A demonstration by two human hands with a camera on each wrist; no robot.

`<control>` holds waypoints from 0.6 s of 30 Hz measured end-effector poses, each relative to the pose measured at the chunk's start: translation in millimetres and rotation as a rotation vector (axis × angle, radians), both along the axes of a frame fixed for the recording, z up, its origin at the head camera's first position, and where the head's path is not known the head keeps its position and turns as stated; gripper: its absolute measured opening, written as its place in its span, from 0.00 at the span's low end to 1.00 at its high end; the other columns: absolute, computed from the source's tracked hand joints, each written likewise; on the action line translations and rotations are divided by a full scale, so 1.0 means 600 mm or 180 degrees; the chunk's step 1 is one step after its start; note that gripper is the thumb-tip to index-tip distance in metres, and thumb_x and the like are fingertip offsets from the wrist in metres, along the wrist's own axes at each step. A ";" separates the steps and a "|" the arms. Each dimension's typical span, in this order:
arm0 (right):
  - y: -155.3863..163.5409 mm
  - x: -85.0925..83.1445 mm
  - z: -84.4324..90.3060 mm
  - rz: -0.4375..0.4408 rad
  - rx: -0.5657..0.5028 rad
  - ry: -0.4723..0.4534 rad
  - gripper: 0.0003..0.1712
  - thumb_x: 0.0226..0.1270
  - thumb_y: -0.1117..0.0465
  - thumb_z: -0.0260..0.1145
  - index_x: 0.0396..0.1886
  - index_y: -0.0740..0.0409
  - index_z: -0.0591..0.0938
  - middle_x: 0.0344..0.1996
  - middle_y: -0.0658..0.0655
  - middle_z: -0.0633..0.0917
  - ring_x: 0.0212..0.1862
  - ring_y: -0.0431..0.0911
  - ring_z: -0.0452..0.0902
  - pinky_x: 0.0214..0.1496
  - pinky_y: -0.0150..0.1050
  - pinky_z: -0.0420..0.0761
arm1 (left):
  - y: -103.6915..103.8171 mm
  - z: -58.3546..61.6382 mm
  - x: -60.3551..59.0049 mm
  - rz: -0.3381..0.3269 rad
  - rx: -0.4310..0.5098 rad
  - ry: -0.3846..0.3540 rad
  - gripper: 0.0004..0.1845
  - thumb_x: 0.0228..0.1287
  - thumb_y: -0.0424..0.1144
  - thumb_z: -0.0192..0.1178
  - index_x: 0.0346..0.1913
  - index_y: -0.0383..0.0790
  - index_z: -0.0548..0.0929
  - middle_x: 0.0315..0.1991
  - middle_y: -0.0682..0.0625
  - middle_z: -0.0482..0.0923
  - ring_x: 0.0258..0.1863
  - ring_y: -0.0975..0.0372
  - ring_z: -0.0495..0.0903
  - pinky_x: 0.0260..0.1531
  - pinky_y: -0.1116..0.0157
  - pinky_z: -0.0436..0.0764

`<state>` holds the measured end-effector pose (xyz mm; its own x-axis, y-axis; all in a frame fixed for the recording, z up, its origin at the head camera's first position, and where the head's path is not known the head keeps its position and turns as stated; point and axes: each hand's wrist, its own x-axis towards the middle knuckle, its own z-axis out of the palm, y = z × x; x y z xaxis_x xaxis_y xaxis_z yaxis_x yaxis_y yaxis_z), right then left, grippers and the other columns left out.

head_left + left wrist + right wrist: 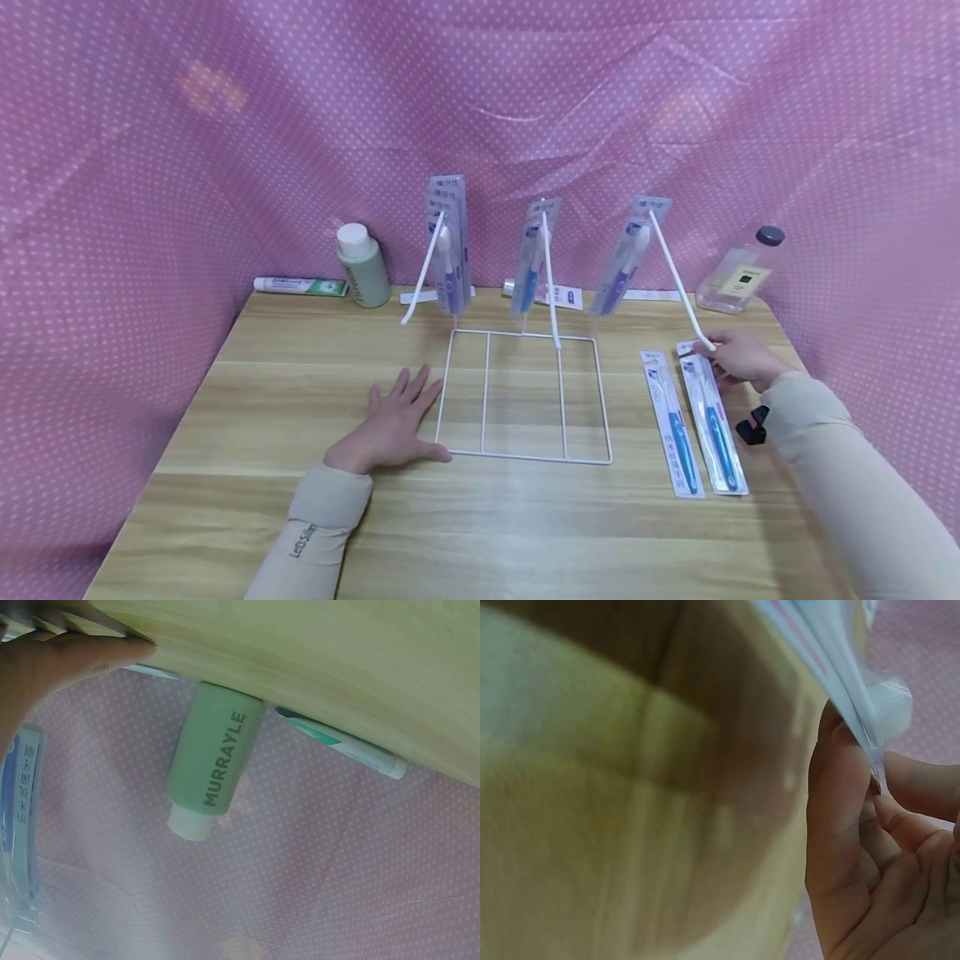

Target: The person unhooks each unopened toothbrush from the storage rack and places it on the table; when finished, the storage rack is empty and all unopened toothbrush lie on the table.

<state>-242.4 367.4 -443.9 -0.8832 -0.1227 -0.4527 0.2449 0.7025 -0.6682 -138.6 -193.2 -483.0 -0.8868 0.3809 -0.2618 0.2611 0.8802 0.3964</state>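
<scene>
My right hand (pixel 738 357) pinches the top corner of a blue toothbrush in a clear blister pack (pixel 716 425) at the right of the table. In the right wrist view, thumb and fingers meet on the edge of the pack (pixel 851 712). A second packaged blue toothbrush (pixel 673 429) lies just left of it. My left hand (pixel 393 421) rests on the table with fingers spread, its thumb and fingertips right at the left side of the white wire rack's base (pixel 525 457). Packaged toothbrushes (pixel 450 250) hang on the rack's left prong; one blue pack (pixel 534 258) and one purple pack (pixel 628 254) hang on the others.
Behind the rack stand a green bottle (pixel 365 271) with a white cap and, farther right, a clear bottle (pixel 738 279) with a black cap. A toothpaste tube (pixel 300 287) and flat boxes (pixel 566 297) lie along the back edge, before a pink dotted curtain (pixel 525 100).
</scene>
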 end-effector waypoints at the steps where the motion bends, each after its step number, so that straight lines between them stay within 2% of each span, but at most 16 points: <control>1: -0.003 -0.001 -0.004 -0.0003 -0.0004 -0.0011 0.30 0.87 0.57 0.50 0.72 0.79 0.67 0.32 0.54 0.82 0.32 0.43 0.79 0.31 0.39 0.87 | 0.000 0.000 0.000 -0.0003 -0.0009 0.0003 0.65 0.55 0.70 0.73 0.87 0.45 0.53 0.88 0.41 0.37 0.86 0.37 0.36 0.73 0.21 0.36; 5: -0.012 -0.002 -0.022 -0.0037 0.0020 0.0011 0.26 0.86 0.57 0.52 0.68 0.76 0.72 0.29 0.52 0.81 0.29 0.42 0.79 0.29 0.38 0.86 | 0.000 0.001 0.000 -0.0006 -0.0029 -0.0001 0.65 0.55 0.71 0.73 0.87 0.45 0.53 0.88 0.42 0.37 0.86 0.37 0.36 0.73 0.21 0.36; 8: -0.016 -0.002 -0.031 -0.0084 0.0068 0.0042 0.23 0.85 0.58 0.54 0.66 0.72 0.74 0.30 0.53 0.82 0.30 0.44 0.79 0.30 0.38 0.86 | 0.000 0.000 -0.001 -0.0008 -0.0043 -0.0008 0.65 0.55 0.71 0.73 0.87 0.46 0.53 0.88 0.42 0.37 0.86 0.38 0.36 0.73 0.21 0.36; 13: -0.026 0.001 -0.038 -0.0213 0.0273 0.0115 0.19 0.84 0.57 0.55 0.62 0.67 0.76 0.35 0.57 0.83 0.34 0.47 0.79 0.32 0.40 0.85 | 0.000 -0.001 -0.002 -0.0001 -0.0040 -0.0016 0.65 0.55 0.71 0.73 0.87 0.46 0.53 0.88 0.42 0.37 0.86 0.38 0.36 0.73 0.21 0.36; 18: -0.034 0.004 -0.042 -0.0260 0.0461 0.0205 0.19 0.84 0.56 0.57 0.61 0.66 0.77 0.33 0.58 0.83 0.33 0.47 0.79 0.32 0.39 0.85 | -0.001 -0.001 -0.001 0.0017 -0.0021 -0.0016 0.64 0.54 0.71 0.73 0.87 0.46 0.53 0.88 0.42 0.37 0.86 0.38 0.36 0.73 0.21 0.35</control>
<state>-240.1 346.9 -469.2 -0.9153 0.0131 -0.4026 0.2650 0.7721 -0.5776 -139.0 -193.7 -483.3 -0.8874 0.3744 -0.2689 0.2544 0.8842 0.3918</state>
